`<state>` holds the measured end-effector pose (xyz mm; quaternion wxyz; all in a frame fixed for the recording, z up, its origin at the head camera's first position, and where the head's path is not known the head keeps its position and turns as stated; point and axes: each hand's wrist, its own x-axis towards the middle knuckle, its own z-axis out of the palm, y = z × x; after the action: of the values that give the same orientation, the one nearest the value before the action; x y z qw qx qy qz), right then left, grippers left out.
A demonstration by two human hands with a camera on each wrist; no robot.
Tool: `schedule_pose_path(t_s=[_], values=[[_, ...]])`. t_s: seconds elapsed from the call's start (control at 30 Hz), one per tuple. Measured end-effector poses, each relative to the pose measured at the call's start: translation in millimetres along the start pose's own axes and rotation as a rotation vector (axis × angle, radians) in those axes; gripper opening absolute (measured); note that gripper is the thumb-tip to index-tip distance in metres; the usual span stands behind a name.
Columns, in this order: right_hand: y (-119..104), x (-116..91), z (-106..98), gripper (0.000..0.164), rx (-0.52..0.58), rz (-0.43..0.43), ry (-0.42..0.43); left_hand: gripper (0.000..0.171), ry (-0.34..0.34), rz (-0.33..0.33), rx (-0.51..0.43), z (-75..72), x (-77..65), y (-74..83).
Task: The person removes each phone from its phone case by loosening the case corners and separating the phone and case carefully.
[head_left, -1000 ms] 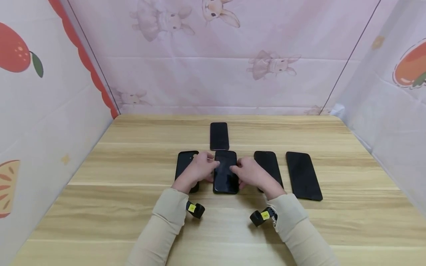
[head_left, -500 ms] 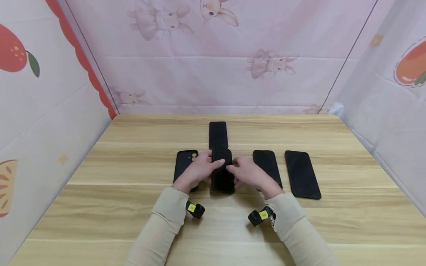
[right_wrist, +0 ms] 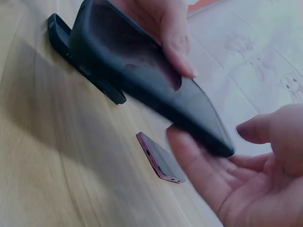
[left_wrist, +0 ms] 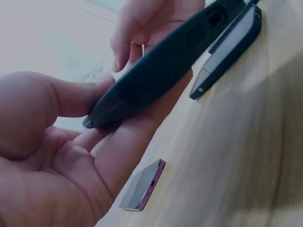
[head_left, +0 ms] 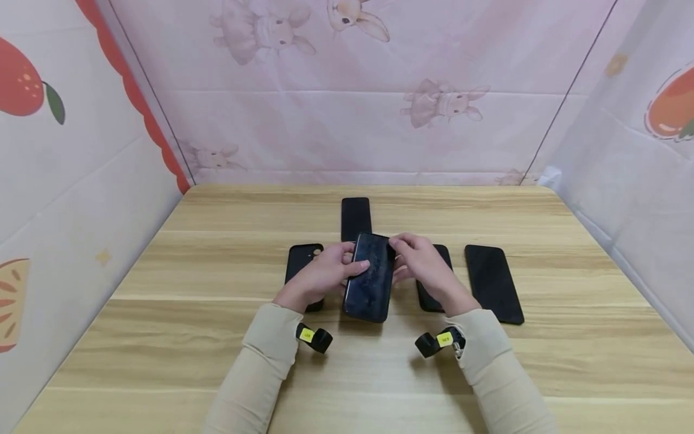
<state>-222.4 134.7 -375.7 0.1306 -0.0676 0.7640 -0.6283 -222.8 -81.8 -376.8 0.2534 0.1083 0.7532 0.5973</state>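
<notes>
A phone in a dark case (head_left: 371, 280) is held tilted above the table, its screen up. My left hand (head_left: 323, 272) grips its left side, with the thumb over the screen and fingers beneath, as the left wrist view also shows. My right hand (head_left: 420, 259) is at the upper right corner. In the right wrist view its fingers (right_wrist: 199, 165) touch the phone from below, while the thumb stands slightly apart from the edge. Beside my left hand lies an empty black phone case (head_left: 298, 262) with round camera holes.
Behind the held phone lies another phone (head_left: 355, 217); its edge looks purple in the right wrist view (right_wrist: 158, 158). To the right are two dark phone-shaped slabs, a nearer one (head_left: 428, 295) partly hidden by my right hand and a farther one (head_left: 494, 283). All rest on the wooden table (head_left: 585, 337).
The phone has risen from the table and turned, its top leaning right. My right hand has moved from its lower right side up to the upper corner; the left keeps its grip.
</notes>
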Motion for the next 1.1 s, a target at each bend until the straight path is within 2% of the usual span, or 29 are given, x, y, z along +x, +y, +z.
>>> schedule_pose_path(t_s=[0.17, 0.27, 0.47, 0.63, 0.77, 0.87, 1.0, 1.1], values=[[-1.9, -2.1, 0.2, 0.045, 0.108, -0.055, -0.025, 0.064, 0.002, -0.011, 0.024, -0.5, -6.9, 7.3], [-3.0, -3.4, -0.4, 0.046, 0.183, -0.071, -0.065, 0.07, 0.005, -0.012, 0.025, -1.2, -9.7, 10.0], [-5.3, -5.3, -1.4, 0.036, 0.386, -0.098, -0.12, 0.054, -0.053, 0.058, -0.05, -3.8, -10.7, 10.6], [-10.2, -8.8, -1.9, 0.036, 0.513, -0.134, -0.142, 0.045, -0.091, 0.125, -0.117, -3.7, -14.6, 15.5], [-13.8, -9.8, 0.9, 0.038, 0.564, -0.154, -0.118, 0.035, -0.105, 0.174, -0.149, -2.6, -16.4, 18.2], [-16.5, -10.6, 5.9, 0.04, 0.596, -0.135, -0.08, 0.045, -0.121, 0.187, -0.176, -0.9, -17.8, 19.3], [-23.5, -13.1, 12.1, 0.043, 0.544, -0.103, -0.01, 0.056, -0.145, 0.189, -0.182, 2.3, -21.2, 25.9], [-27.0, -14.9, 12.0, 0.037, 0.505, -0.133, 0.021, 0.056, -0.103, 0.177, -0.144, 2.9, -24.3, 30.5]])
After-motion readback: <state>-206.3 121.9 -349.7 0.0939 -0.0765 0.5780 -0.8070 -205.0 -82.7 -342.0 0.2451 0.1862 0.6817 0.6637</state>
